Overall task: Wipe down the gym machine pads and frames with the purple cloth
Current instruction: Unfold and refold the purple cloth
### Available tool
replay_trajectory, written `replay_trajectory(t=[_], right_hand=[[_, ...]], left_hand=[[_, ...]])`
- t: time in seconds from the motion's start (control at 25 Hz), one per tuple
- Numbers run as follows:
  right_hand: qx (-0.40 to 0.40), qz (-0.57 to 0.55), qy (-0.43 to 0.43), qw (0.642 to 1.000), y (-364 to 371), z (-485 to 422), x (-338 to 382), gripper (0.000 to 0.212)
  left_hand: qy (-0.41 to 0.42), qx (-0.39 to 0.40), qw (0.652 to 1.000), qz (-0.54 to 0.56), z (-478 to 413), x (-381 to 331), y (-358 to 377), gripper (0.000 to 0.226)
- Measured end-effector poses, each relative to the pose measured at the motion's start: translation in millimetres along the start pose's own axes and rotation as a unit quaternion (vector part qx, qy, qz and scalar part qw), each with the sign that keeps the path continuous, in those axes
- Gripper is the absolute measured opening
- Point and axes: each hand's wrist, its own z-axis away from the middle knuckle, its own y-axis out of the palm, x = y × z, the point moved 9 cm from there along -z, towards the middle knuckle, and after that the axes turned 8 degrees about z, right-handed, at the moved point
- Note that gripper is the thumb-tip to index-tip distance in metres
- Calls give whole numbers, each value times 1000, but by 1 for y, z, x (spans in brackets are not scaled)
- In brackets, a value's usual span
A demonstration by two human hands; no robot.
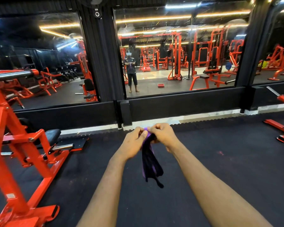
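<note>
While both hands, left [133, 141] and right [163, 136], pinch the purple cloth's [150, 163] top edge right of the red machine [23, 145], its seemingly loose tail could slip free.

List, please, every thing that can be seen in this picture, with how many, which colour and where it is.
purple cloth: one, purple and dark, hanging between both hands, centre
gym machine: one, red frame, on the floor at the left
pad: one, black, on that machine's frame
second machine: one, red, partly seen at the right edge
mirrors: three, black-framed, on the far wall, reflecting more red machines and the person
floor: one, black matting
left hand: one, pinches the cloth's top
right hand: one, pinches the cloth's top
</note>
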Motion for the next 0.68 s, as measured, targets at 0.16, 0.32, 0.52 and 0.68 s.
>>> replay_trajectory(t=[0.16,0.32,0.52,0.68], right_hand=[[60,-6,49,997,1,2,-14,15],[24,24,38,999,-17,-3,-21,23],[-208,105,71,970,-100,-3,-36,26],[-236,147,64,958,-108,-2,-30,13]], left_hand=[[-8,25,999,-29,-1,13,11,47],[8,-46,997,-62,-5,5,-8,23],[-56,-222,972,-45,2,24,-95,26],[-49,-272,961,-34,6,19,-108,13]])
